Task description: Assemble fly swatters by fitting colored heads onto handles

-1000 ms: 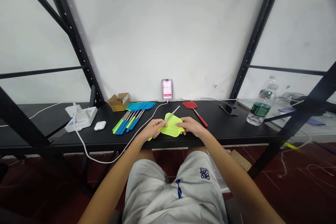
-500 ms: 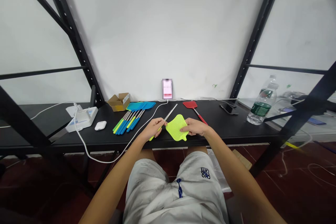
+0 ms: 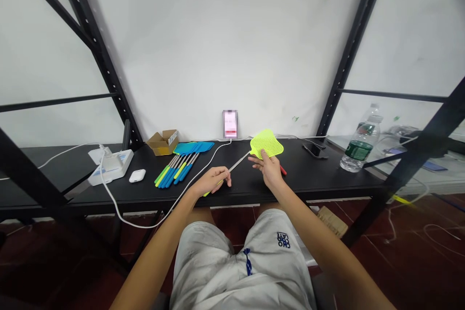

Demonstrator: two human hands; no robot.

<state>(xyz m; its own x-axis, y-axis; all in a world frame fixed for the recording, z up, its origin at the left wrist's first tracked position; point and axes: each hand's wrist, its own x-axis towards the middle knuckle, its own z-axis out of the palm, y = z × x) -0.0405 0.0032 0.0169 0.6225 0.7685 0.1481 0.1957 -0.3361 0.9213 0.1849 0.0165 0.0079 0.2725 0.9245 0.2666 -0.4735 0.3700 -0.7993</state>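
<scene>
My left hand [image 3: 212, 180] grips a metal fly swatter shaft [image 3: 236, 168] near its yellow-green handle [image 3: 209, 193]. The shaft slants up and right across the black table. Its far end meets a perforated yellow-green plastic swatter head [image 3: 266, 144], held up above the table. My right hand [image 3: 268, 169] pinches the lower edge of that head between thumb and fingers. A red fly swatter lies behind my right hand, with its head hidden and only a bit of red handle [image 3: 283, 170] showing.
Several blue swatter heads [image 3: 194, 147] and several shafts with blue and green handles [image 3: 173, 170] lie left of my hands. Further left are a cardboard box [image 3: 162, 143], a power strip [image 3: 111, 167] and an earbud case [image 3: 137, 175]. A phone [image 3: 314, 151] and water bottle [image 3: 359, 145] stand right.
The yellow-green head has risen off the table, up and to the right, and now sits at the shaft's far end. My right hand moved up with it and hides the red swatter.
</scene>
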